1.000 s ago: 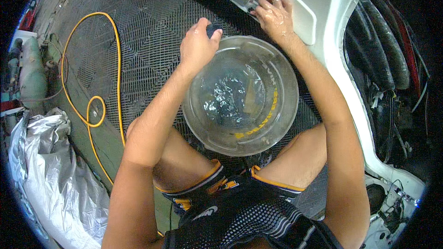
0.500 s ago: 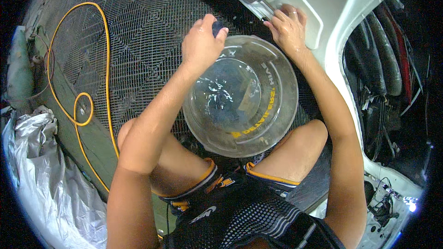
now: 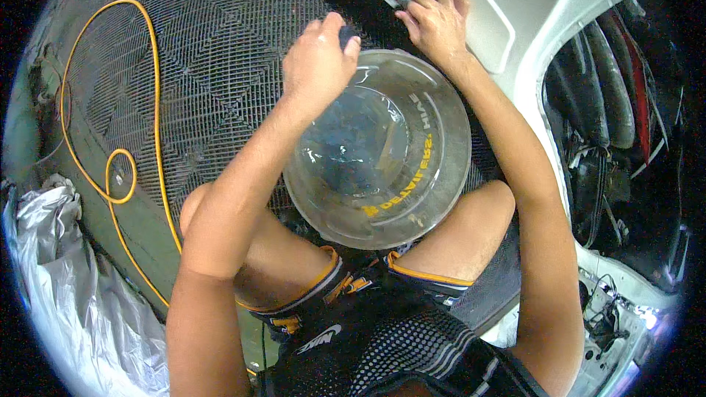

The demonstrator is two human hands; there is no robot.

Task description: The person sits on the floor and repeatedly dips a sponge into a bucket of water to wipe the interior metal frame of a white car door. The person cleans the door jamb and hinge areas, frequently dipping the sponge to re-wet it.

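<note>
My left hand [image 3: 318,59] is closed round a small dark blue block [image 3: 348,35], held above the far left rim of a clear bucket [image 3: 454,176]. Most of that block is hidden by the fingers, so its kind does not show. My right hand [image 3: 438,26] rests against the lower edge of a silver-white car body panel [image 3: 482,33], its fingers bent and pressed together. A bit of something small and dark shows at its fingertips, too little to name. Water with glints on it lies in the bucket, which stands between my knees.
Black grid matting [image 3: 213,88] covers the floor. A yellow hose [image 3: 157,103] loops across it on the left, near a crumpled silver sheet [image 3: 81,279]. On the right, the car's pale door frame [image 3: 540,95] curves around a dark opening.
My right hand has slid left and slightly up along the panel's edge. My left hand, still round the dark blue block, has shifted slightly up and left in view; the whole view has moved slightly too.
</note>
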